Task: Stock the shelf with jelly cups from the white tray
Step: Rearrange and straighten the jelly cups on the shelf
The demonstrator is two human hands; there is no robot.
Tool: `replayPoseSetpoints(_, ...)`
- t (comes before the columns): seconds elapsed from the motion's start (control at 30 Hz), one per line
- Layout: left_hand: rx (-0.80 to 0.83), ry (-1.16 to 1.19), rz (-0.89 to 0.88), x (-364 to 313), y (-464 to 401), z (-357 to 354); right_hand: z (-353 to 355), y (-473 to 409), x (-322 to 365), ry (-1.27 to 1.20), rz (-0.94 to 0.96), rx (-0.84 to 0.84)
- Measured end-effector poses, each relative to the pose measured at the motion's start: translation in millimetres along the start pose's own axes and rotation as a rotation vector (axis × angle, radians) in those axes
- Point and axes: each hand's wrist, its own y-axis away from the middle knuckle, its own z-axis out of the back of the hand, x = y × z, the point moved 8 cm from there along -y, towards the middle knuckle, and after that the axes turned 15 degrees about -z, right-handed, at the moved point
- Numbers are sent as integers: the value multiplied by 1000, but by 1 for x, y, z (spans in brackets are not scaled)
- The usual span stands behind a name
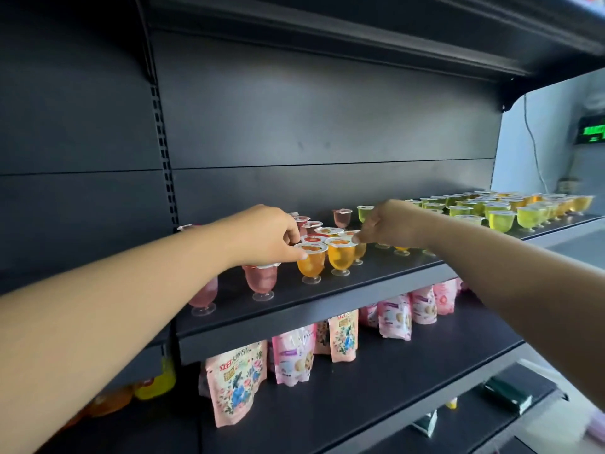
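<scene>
The jelly cups [339, 255] are standing on the dark shelf [327, 291] at the middle of the frame. They look light, with thin stiff plastic walls on narrow stemmed feet, so I judge them easy to tip and best taken by the rim under the foil lid. The left hand [266, 237] is reaching in from lower left, palm down, its fingers [296, 253] curling onto the lid edge of an orange cup [311, 260]. The right hand [388, 226] is coming from the right, fingers bunched narrow, pinching the neighbouring cup's rim. No white tray is showing.
</scene>
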Motion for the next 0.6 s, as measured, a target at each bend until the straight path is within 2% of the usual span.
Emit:
replayPoseSetpoints(0.2, 18, -52, 32, -9, -27, -10, -14, -15, -16, 10, 60, 47)
replayPoseSetpoints(0.3, 37, -115, 115, -7, -42, -22, -18, -29, -18, -53, 181, 51)
replayPoseSetpoints(0.4, 69, -182, 216, -3, -50, -35, -36, -49, -13, -116, 295, 130)
replayPoseSetpoints(0.5, 103, -204, 319, -2, -51, -45, -59, -64, -7, -15, 414, 146)
replayPoseSetpoints(0.6, 72, -157, 376, 3, -51, -50, -66, -77, -6, -40, 446, 130)
